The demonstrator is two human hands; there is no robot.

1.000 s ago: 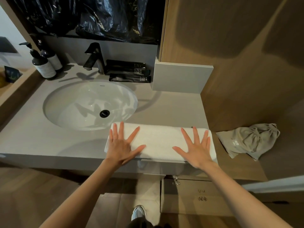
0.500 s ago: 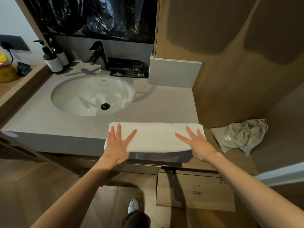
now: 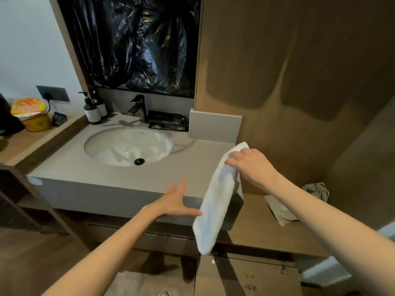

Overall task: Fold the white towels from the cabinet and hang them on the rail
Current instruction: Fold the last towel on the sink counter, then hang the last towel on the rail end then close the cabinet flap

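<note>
Gripping folded white towel (image 3: 215, 201) by top end with right hand (image 3: 250, 167), slanted above vanity counter (image 3: 106, 178) corner; with left hand (image 3: 175, 202) released, fingers splayed, beside towel.

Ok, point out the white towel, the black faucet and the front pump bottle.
white towel (image 3: 215, 201), head view, middle of its hanging folded length.
black faucet (image 3: 141, 110), head view, its upright body.
front pump bottle (image 3: 92, 115), head view, its label.
</note>
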